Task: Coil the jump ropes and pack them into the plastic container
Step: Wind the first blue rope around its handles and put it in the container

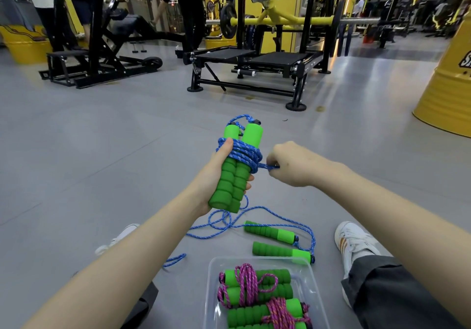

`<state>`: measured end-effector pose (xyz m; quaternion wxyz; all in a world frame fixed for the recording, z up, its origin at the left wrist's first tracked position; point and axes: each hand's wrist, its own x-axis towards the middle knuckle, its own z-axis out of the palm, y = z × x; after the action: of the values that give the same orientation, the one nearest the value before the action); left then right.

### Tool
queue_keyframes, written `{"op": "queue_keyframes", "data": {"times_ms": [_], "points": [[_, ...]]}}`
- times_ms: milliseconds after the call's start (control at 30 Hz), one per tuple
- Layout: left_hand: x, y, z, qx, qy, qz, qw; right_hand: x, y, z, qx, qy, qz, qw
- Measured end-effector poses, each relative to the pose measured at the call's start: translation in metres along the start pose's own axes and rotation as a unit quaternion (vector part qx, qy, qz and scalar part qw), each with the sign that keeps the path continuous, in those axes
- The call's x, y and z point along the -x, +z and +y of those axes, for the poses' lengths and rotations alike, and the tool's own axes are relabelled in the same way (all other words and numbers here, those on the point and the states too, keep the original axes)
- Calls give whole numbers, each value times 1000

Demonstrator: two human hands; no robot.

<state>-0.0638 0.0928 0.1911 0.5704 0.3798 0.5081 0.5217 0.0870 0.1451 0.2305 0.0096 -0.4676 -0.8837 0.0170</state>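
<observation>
Blue rope [244, 154] wraps the green handles [233, 173] gripped by the left hand [216, 173]; right hand [285, 164] pinches its end, which could slip and unravel above the container [314, 290].

Even, fairly bright indoor light from overhead fixtures. The grey floor [107, 135] shows soft sheen and pale reflections toward 12 and 1 o'clock, beneath the black weight rack [257, 63]. Shadows are faint and diffuse. Wide-angle distortion bows the uprights and stretches the forearms toward 5 and 7 o'clock; the yellow drum [448, 79] at 3 o'clock leans. The centre is sharp; the far background at 1 o'clock is dimmer and softer.
</observation>
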Motion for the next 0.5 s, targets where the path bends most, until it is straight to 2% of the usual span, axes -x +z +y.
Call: {"op": "queue_keyframes", "data": {"times_ms": [100,200,300,367,433,500], "points": [[-2,-9,4,16,-1,11,1000,2,-12,0,29,-26,27,999],[-2,-15,6,34,0,22,999,7,-27,5,-92,-17,-18,995],[-1,-14,3,38,-16,17,999,12,-34,9,-237,-35,-44,970],[-2,-15,1,49,-16,24,998,14,-35,8,-360,-54,-44,930],[-4,-24,0,81,-2,51,995,12,-38,6,-493,-93,3,865],[-3,-36,1,106,2,71,992,8,-42,6,-568,-135,40,811]]}}
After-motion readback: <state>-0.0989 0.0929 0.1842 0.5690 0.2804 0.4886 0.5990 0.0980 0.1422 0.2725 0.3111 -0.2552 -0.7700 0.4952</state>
